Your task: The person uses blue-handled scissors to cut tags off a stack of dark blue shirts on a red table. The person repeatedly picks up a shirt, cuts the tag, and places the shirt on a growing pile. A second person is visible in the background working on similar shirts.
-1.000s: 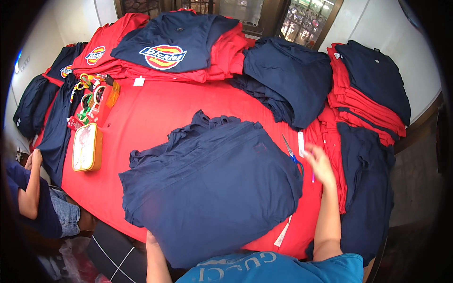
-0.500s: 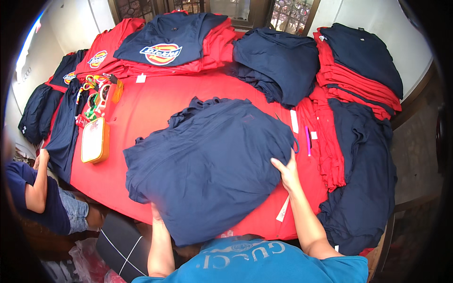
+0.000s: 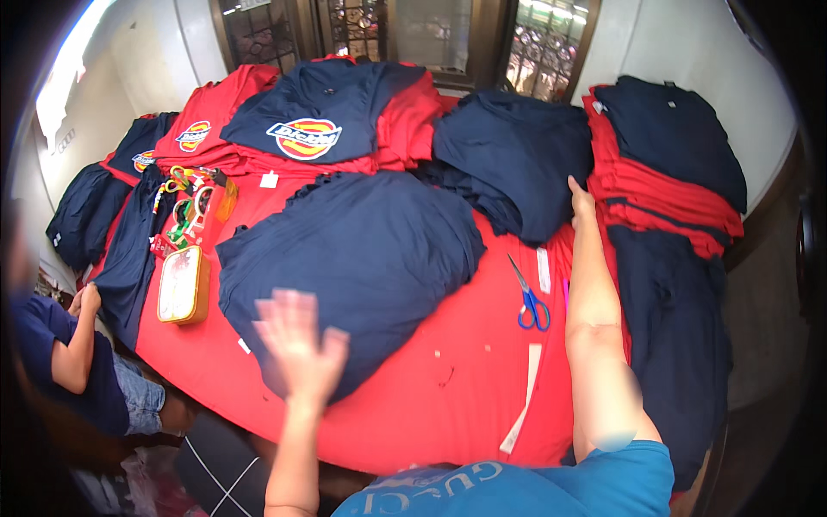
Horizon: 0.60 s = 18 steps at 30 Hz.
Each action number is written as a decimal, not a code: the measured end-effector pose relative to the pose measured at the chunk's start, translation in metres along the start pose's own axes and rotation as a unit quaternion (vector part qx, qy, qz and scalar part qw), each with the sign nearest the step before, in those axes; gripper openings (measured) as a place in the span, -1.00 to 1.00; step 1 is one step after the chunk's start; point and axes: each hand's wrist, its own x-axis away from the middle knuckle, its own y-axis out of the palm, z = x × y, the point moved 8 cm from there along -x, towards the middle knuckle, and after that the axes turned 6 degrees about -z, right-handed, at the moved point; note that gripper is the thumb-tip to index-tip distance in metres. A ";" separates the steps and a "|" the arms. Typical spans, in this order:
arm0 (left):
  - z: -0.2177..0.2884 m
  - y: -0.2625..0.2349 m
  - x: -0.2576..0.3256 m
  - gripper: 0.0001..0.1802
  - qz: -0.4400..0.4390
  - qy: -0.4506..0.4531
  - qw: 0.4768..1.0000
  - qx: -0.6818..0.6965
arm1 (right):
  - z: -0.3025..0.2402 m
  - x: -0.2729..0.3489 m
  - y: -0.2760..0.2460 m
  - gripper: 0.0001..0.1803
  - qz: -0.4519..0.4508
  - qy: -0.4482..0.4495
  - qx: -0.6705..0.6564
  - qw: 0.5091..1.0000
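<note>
A loose heap of navy garments (image 3: pixel 370 250) lies on the red-covered table, left of the middle. My left hand (image 3: pixel 301 340) is over its near edge, fingers spread and slightly blurred, holding nothing. My right arm stretches far forward. At its end, my right hand (image 3: pixel 583 203) grips the right edge of a second navy garment pile (image 3: pixel 517 155) at the back; some of its fingers are hidden there. Blue-handled scissors (image 3: pixel 531 308) lie between my arms, beside a white paper strip (image 3: pixel 524 405).
Stacked red and navy shirts (image 3: pixel 301 116) line the back, with another stack (image 3: pixel 672 142) at the back right. Navy garments (image 3: pixel 676 345) hang along the right edge. A yellow-rimmed case (image 3: pixel 183 286) and a tray of tapes (image 3: pixel 207 207) stand left. Another person (image 3: pixel 73 362) handles navy cloth there.
The navy heap has moved away from me and leftward, uncovering the scissors. My left hand has let go of it. My right hand has gone from it to the back pile.
</note>
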 end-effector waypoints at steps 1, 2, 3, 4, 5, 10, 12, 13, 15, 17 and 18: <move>0.034 0.020 0.002 -0.06 -0.084 0.043 0.995 0.022 | 0.001 -0.009 0.011 -0.05 -0.029 0.016 -0.026 0.999; 0.063 0.039 0.003 -0.01 -0.168 0.090 0.981 0.045 | 0.002 -0.019 0.017 -0.03 -0.054 0.033 -0.051 0.997; 0.067 0.058 -0.002 0.04 -0.188 0.081 0.978 0.033 | -0.006 -0.024 0.026 -0.05 -0.096 0.028 -0.062 0.993; 0.061 0.083 -0.006 0.09 -0.213 0.068 0.975 0.017 | -0.013 -0.023 0.040 -0.07 -0.143 0.029 -0.072 0.987; 0.046 0.099 -0.010 0.06 -0.193 0.043 0.980 0.003 | -0.022 -0.003 0.073 -0.18 -0.217 0.073 -0.164 0.960; 0.037 0.132 -0.035 -0.02 -0.191 0.067 0.979 -0.007 | -0.135 0.025 0.093 -0.58 -0.232 0.004 -0.410 0.882; 0.042 0.139 -0.049 -0.04 -0.180 0.088 0.980 0.005 | -0.192 0.025 0.099 -0.69 -0.301 0.002 -0.490 0.818; 0.039 0.140 -0.053 -0.05 -0.182 0.081 0.980 0.003 | -0.220 0.036 0.110 -0.69 -0.303 -0.018 -0.512 0.804; 0.031 0.136 -0.055 -0.06 -0.169 0.064 0.983 0.002 | -0.263 0.078 0.134 -0.69 -0.301 -0.053 -0.535 0.788; 0.027 0.132 -0.051 -0.06 -0.162 0.062 0.985 0.001 | -0.286 0.125 0.144 -0.70 -0.284 -0.066 -0.546 0.785; 0.032 0.128 -0.048 -0.08 -0.152 0.058 0.986 0.017 | -0.299 0.151 0.135 -0.71 -0.272 -0.074 -0.556 0.782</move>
